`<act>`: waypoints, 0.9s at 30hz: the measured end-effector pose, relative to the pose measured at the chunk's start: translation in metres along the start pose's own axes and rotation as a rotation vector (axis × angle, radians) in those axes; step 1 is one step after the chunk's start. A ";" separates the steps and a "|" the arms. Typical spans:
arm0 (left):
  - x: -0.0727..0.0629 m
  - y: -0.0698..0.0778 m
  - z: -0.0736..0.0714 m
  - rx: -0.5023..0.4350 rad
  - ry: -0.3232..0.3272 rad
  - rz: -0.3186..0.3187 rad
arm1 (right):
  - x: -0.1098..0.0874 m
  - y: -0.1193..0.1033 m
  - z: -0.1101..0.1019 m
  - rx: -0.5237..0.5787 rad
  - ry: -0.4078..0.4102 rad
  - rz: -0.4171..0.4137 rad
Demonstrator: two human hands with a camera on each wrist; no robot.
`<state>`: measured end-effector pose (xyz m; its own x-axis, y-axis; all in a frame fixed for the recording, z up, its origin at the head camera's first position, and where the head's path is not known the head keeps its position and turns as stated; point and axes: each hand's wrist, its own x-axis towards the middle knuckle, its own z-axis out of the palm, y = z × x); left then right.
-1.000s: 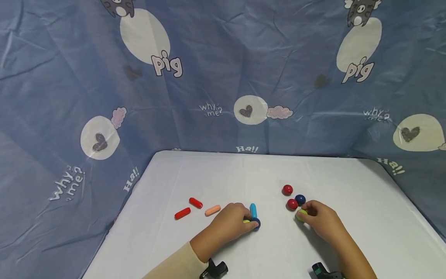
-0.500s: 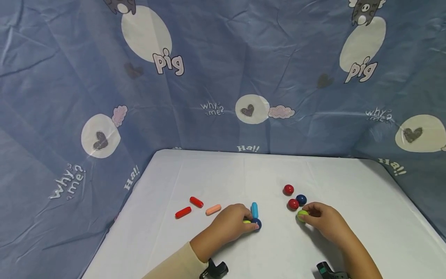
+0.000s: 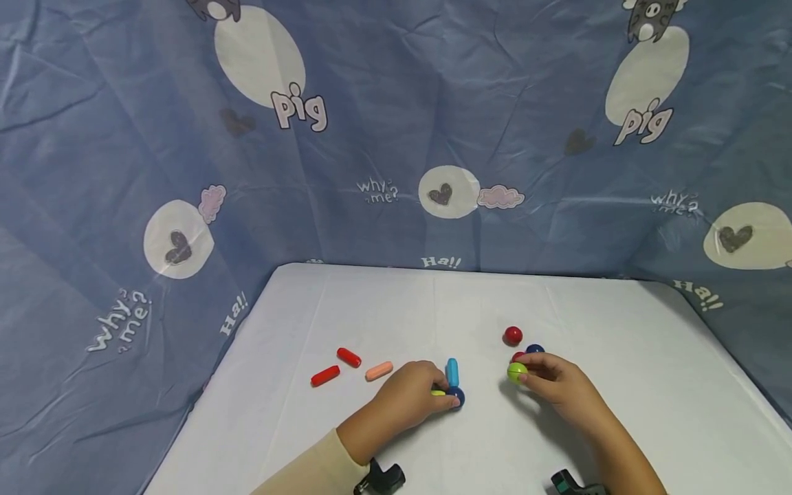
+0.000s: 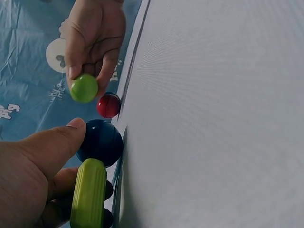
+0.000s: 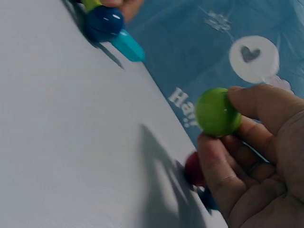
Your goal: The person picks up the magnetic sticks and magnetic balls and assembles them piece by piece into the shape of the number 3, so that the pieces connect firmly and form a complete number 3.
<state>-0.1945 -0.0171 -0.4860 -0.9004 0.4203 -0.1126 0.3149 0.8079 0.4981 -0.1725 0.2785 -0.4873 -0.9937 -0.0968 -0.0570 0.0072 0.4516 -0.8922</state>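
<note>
My left hand (image 3: 410, 393) holds a dark blue ball (image 4: 100, 142) low over the white table, its thumb on the ball's side. A ribbed yellow-green rod (image 4: 89, 194) meets the ball within this hand. On the ball's far side, a light blue rod (image 3: 452, 372) sticks out, also seen in the right wrist view. My right hand (image 3: 566, 385) pinches a glossy green ball (image 5: 217, 112) between thumb and fingertips. That ball is raised above the table, its shadow below it, to the right of the blue ball and apart from it.
Two red rods (image 3: 325, 376) and a peach rod (image 3: 379, 371) lie left of my left hand. Beyond my right hand sit a red ball (image 3: 513, 335), a second red ball and another dark blue ball (image 3: 535, 349), both partly covered. A patterned blue cloth (image 3: 371, 137) hangs behind the table.
My right hand has lifted the green ball from the table and moved it left, partly covering the red and blue balls behind. My left hand has stayed nearly still.
</note>
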 end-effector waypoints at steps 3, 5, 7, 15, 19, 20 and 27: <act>0.000 -0.001 -0.001 -0.005 0.003 -0.003 | 0.004 -0.003 0.009 0.007 0.005 -0.019; -0.001 -0.001 -0.002 -0.002 0.006 -0.002 | 0.007 -0.007 0.016 0.022 0.000 -0.017; -0.002 -0.001 -0.003 0.002 0.004 -0.001 | 0.009 -0.010 0.025 0.046 -0.010 -0.009; 0.000 -0.005 -0.004 0.001 0.020 0.042 | 0.029 -0.025 0.053 0.030 -0.014 0.019; 0.000 -0.005 -0.003 -0.012 0.026 0.052 | 0.043 -0.033 0.062 -0.005 0.011 0.011; 0.000 -0.005 -0.003 -0.017 0.024 0.050 | 0.046 -0.035 0.065 -0.005 0.015 0.014; -0.001 -0.004 0.000 -0.025 0.017 0.056 | 0.062 -0.036 0.081 0.048 0.005 0.022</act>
<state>-0.1950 -0.0211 -0.4877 -0.8865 0.4576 -0.0691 0.3579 0.7725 0.5244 -0.2257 0.1845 -0.4947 -0.9937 -0.0832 -0.0747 0.0341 0.4108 -0.9111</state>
